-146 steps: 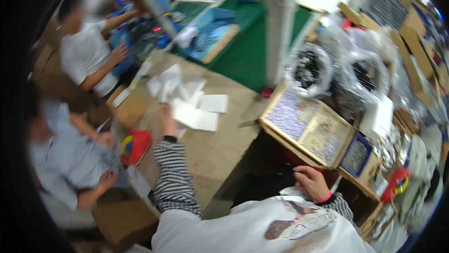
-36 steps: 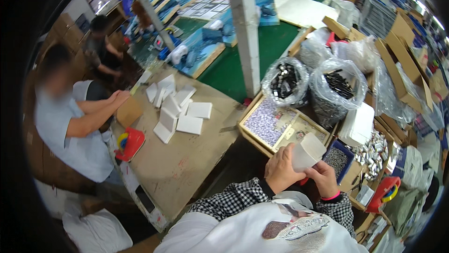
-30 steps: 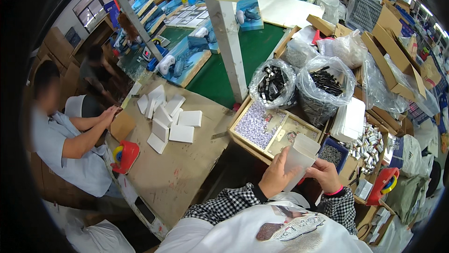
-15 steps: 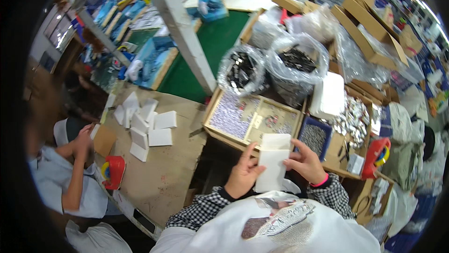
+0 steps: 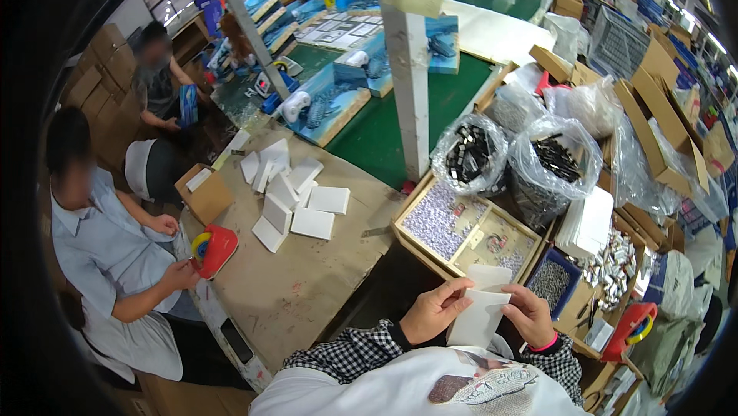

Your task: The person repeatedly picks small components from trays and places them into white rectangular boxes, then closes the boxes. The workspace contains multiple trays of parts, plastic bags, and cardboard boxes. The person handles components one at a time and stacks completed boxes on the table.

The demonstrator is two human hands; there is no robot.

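Observation:
In front of my chest I hold a small flat white carton (image 5: 473, 322) with both hands. Its pale end flap (image 5: 490, 276) stands up past the body of the box. My left hand (image 5: 435, 313) pinches the upper left edge between thumb and fingers. Closed on the right edge is my right hand (image 5: 530, 317), thumb toward the flap. Just beyond the carton sits a wooden divided tray (image 5: 461, 251) with small lilac pieces in one side. Several similar white boxes (image 5: 313, 224) lie piled on the brown-covered table (image 5: 307, 293) to the left.
Bags of black parts (image 5: 555, 162), a blue bin of small metal pieces (image 5: 552, 284) and silvery parts (image 5: 615, 262) crowd the right. A metal post (image 5: 407, 93) rises beyond the table. At left, a co-worker (image 5: 115, 262) reaches near a red tape dispenser (image 5: 217, 250); another person sits farther back.
My view has swung, shifting the scene right and down. The carton is tilted, with my left fingers now over its upper edge. The co-worker's hands have separated, one now beside the tape dispenser.

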